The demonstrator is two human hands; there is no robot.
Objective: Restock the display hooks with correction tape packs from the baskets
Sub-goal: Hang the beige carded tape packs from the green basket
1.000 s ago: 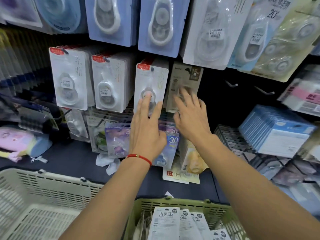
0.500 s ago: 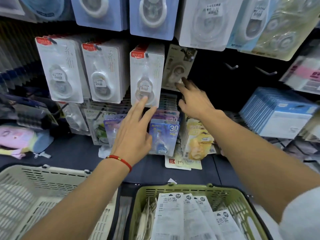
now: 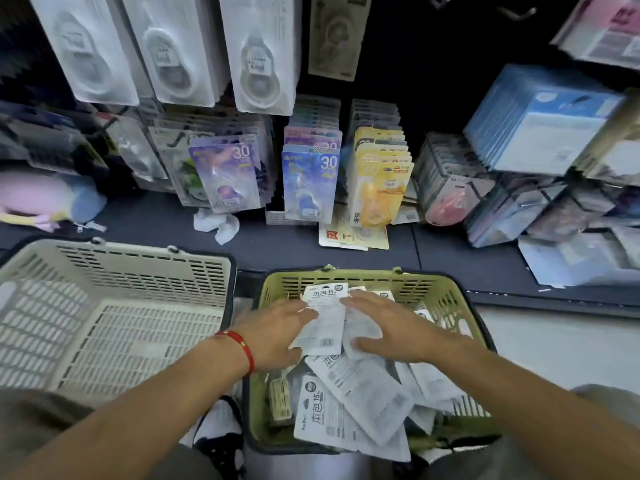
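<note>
Both hands reach into the green basket (image 3: 446, 299) of white packs. The left hand (image 3: 277, 336) and right hand (image 3: 391, 329), fingers straight, lie on one upright pack (image 3: 323, 318) between them.

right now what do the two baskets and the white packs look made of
Green slotted basket and cream slotted basket: likely moulded matte plastic, judging by uniform vent slots. White flat correction tape packs: probably printed card or glossy film; blur leaves it open.

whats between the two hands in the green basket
In the head view, an upright white correction tape pack lies between the left hand and right hand, inside the green basket.
</note>
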